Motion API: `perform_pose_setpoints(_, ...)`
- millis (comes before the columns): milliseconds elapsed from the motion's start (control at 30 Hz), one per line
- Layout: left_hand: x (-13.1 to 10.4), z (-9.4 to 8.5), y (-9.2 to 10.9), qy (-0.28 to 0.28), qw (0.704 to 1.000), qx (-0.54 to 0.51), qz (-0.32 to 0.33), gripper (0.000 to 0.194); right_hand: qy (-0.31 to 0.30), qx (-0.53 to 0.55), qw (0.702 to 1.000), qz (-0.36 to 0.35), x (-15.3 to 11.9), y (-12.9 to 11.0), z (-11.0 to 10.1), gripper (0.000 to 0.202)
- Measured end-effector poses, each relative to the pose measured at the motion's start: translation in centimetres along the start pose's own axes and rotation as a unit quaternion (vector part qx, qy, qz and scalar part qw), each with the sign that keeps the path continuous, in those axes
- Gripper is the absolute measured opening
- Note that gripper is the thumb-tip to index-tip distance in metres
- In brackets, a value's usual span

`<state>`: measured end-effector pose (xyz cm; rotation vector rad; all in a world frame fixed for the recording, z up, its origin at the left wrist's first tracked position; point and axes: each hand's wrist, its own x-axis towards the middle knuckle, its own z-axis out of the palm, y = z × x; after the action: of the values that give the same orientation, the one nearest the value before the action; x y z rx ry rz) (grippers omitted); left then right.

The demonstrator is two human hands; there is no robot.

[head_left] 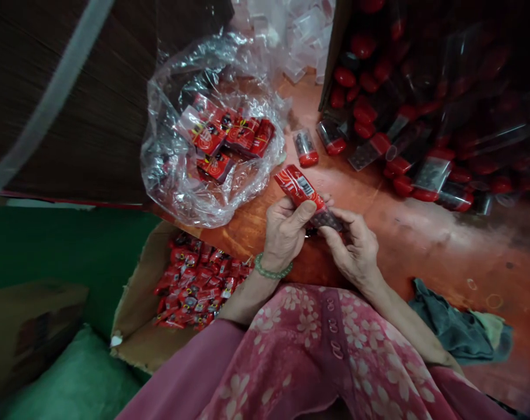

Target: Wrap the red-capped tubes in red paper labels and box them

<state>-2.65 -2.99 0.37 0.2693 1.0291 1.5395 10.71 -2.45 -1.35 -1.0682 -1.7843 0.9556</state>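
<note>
At the far left I see a dark cardboard wall and, below it, a green sack point(79, 382). Next to it stands an open carton point(136, 315) filled with many small red packets point(195, 289), lying loose in a heap. Above the carton, on the table point(422, 233), a clear plastic bag point(181, 175) lies open with more red wrappers point(230, 137) inside it.

In the middle I hold the work with both hands. My left hand point(285, 233), with a green bead bracelet point(271, 271) on the wrist, is closed around a red sleeve point(297, 185); the thumb presses on its lower end. My right hand point(356, 248) pinches a small clear tube point(328, 220) of dark content between thumb and fingers, and the tube end is touching the sleeve mouth. Whether it is already partly inside, I cannot tell.

To the right, near the hands, several tubes with red caps point(306, 149) lie on the table, and a big pile of the same tubes point(422, 146) fills the upper right. A dark cloth point(457, 329) lies at the lower right.

I think the risk is here: if the tube enters tilted, the thin sleeve can crease or tear at the mouth. If the pinch is too light, the smooth tube can slip and fall on my lap or roll among the loose tubes.
</note>
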Motion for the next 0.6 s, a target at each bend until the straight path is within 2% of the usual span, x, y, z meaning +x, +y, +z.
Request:
perform_pose_setpoints(67,0.09,-0.22,-0.18,-0.009,1.0,0.003,-0.014,0.044,0.01,-0.035,0.999,-0.026,-0.07,0.17,-0.02,0.02)
perform_pose_setpoints(133,0.13,-0.38,-0.28,-0.019,0.999,0.004,-0.025,0.045,0.008,-0.027,1.0,-0.009,-0.06,0.11,-0.11,0.021)
perform_pose_setpoints(233,0.15,-0.55,-0.19,-0.04,0.998,0.013,-0.039,0.044,-0.016,0.087,0.992,0.086,0.24,-0.25,-0.38,0.023)
perform_pose_setpoints(367,0.05,-0.55,0.02,-0.067,0.995,0.049,-0.05,0.044,-0.074,0.243,0.949,0.185,0.78,-0.38,-0.69,0.026)
perform_pose_setpoints(433,-0.01,-0.38,0.02,-0.057,0.995,0.066,-0.046,0.042,-0.073,0.232,0.952,0.184,0.85,-0.24,-0.68,0.027)
perform_pose_setpoints(533,-0.04,0.0,-0.11,-0.031,0.997,0.069,-0.025,0.039,-0.011,0.119,0.986,0.119,0.76,-0.05,-0.57,0.026)
perform_pose_setpoints(600,-0.05,0.12,-0.22,-0.025,0.997,0.071,-0.011,0.038,0.011,0.098,0.99,0.098,0.77,-0.01,-0.59,0.027)
